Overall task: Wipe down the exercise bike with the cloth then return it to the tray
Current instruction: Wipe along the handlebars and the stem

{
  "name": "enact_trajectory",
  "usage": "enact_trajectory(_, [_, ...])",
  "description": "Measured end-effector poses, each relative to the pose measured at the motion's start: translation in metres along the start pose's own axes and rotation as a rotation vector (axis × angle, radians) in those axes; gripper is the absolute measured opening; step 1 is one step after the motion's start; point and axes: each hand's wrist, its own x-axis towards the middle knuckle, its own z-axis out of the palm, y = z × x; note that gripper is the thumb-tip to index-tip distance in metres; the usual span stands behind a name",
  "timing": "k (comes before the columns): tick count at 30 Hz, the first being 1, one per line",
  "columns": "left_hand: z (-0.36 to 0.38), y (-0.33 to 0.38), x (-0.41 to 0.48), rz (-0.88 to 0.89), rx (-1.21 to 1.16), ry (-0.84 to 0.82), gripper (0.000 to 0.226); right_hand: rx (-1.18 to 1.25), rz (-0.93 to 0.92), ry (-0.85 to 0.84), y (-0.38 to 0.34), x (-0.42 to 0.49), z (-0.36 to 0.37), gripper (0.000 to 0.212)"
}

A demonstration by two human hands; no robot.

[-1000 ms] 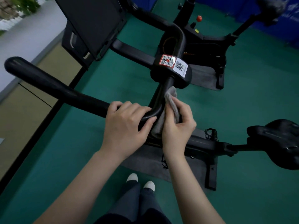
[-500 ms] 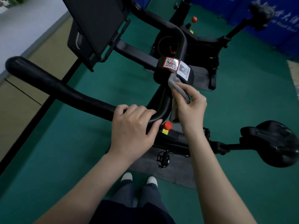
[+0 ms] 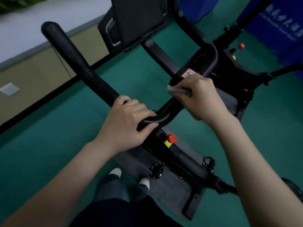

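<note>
Two hands are working on one exercise bike [image 3: 188, 159], which is standing on a grey mat [image 3: 172, 185] over the green floor [image 3: 49, 145]. The left hand [image 3: 129, 122] is gripping the bend of the black handlebar [image 3: 78, 63], fingers curling over the top and thumb underneath. The right hand [image 3: 201, 97] is closing around the one grey cloth [image 3: 176, 90], pressing it against the handlebar's centre block just below a red and white sticker [image 3: 188, 73]; a corner of the cloth is sticking out to the left of the fingers. One red knob [image 3: 171, 138] is showing on the frame below the left hand, and two pedals [image 3: 155, 170] are hanging lower down. A dark screen [image 3: 139, 18] is sitting ahead of the handlebar. A second bike [image 3: 237, 69] is standing behind, carrying its own red knob. Two white-toed shoes [image 3: 115, 172] are showing beside the mat.
</note>
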Motion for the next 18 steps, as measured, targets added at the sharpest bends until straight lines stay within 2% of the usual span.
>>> enact_trajectory(4, [0.001,0.008,-0.004,-0.073,-0.03,0.061,0.026,-0.044,-0.143,-0.208,-0.002,0.01,-0.004,0.016])
enact_trajectory(8, [0.006,0.017,-0.009,-0.148,0.006,0.111,0.044,-0.088,-0.188,-0.403,-0.014,0.025,-0.007,0.016])
enact_trajectory(13, [0.01,0.022,-0.012,-0.206,0.057,0.158,0.043,-0.107,-0.239,-0.689,-0.029,0.046,-0.001,0.011])
enact_trajectory(18, [0.011,0.02,-0.012,-0.206,0.042,0.171,0.04,-0.321,-0.213,-0.745,-0.016,0.067,-0.006,0.021])
